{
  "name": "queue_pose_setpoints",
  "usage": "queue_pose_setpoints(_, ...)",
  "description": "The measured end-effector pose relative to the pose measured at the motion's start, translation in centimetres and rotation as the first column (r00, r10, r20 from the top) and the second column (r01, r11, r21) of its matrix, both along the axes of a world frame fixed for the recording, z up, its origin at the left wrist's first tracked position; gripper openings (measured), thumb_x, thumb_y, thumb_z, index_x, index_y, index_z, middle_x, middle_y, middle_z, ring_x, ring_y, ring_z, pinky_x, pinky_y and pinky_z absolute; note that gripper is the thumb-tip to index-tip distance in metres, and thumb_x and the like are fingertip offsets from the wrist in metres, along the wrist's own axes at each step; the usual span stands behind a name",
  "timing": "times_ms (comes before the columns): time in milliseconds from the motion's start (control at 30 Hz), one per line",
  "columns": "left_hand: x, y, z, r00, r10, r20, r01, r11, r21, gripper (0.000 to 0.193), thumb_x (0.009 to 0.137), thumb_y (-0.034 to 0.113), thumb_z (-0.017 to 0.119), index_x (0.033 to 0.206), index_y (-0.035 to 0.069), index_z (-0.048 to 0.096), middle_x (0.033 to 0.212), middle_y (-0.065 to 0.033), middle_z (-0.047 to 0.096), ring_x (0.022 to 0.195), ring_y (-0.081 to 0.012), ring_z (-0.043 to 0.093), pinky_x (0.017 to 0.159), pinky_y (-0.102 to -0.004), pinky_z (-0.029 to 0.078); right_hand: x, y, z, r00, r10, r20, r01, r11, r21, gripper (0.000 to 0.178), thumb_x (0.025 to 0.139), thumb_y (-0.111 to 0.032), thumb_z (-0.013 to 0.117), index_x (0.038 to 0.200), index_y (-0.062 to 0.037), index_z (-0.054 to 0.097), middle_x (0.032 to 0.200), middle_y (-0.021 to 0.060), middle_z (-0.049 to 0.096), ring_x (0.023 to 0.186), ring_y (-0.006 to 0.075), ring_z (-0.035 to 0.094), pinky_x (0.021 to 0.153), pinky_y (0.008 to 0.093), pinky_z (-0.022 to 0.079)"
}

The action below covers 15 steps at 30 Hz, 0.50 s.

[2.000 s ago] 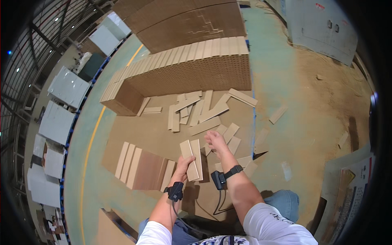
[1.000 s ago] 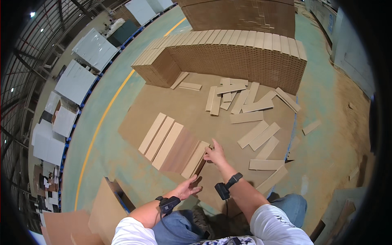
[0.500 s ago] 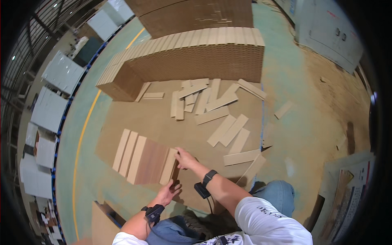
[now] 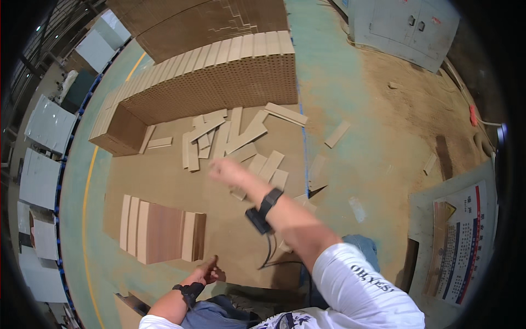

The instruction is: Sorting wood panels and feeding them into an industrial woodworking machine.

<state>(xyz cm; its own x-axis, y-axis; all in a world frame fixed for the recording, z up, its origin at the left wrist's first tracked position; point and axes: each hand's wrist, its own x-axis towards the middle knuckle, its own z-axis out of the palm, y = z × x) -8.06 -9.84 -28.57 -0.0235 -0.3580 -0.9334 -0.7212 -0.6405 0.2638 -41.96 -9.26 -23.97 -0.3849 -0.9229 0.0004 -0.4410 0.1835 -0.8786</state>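
A row of wood-coloured boards [image 4: 164, 230] stands packed together at the left, some reddish-brown in its middle and paler at both ends. Just off its near right corner is my left hand [image 4: 207, 271], fingers apart and holding nothing I can see. My right hand [image 4: 227, 171] reaches forward over the loose boards [image 4: 221, 140], smeared by motion, so its fingers cannot be read. These pale, narrow strips lie scattered and overlapping, and my right forearm covers some of them.
Beyond them runs a long, low stack of boards [image 4: 213, 79], with a large brown stack [image 4: 203, 24] behind. A brown sheet [image 4: 164, 181] covers the floor beneath. Grey cabinets [image 4: 405, 27] stand far right; a printed panel [image 4: 455, 241] leans near right. Wrapped white stacks [image 4: 41, 178] line the left.
My right hand has left the right end of the board row and moved forward to the loose boards. My left hand is now slightly apart from the row. The view has shifted to the right.
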Motion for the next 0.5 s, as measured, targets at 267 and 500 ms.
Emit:
queue_pose_setpoints(267,-19.1,10.3,2.2,0.222,-0.967,0.122,0.406,-0.022,-0.914,0.017,0.075,0.015,0.062,0.083,0.004,0.054,0.079,-0.0102,0.052,0.079,-0.0269,0.051,0.068,-0.0357,0.042,-16.8,22.6,-10.0,0.898,-0.44,0.017,0.339,0.714,0.613,0.036,0.083,-0.034,0.048,0.108,-0.0084,0.052,0.064,0.0123,0.056,0.048,0.0215,0.055,0.044,0.0356,0.045)
queue_pose_setpoints(500,-24.9,10.4,-1.9,0.079,-0.824,0.56,0.433,-0.478,-0.764,0.034,0.064,0.009,0.063,0.095,0.0,0.052,0.09,-0.0143,0.05,0.092,-0.0293,0.048,0.078,-0.0372,0.039,-14.7,23.1,-13.2,0.716,-0.529,0.455,-0.134,0.536,0.833,0.064,0.085,-0.054,0.045,0.118,0.0007,0.043,0.076,0.0169,0.056,0.051,0.0225,0.056,0.046,0.0341,0.048)
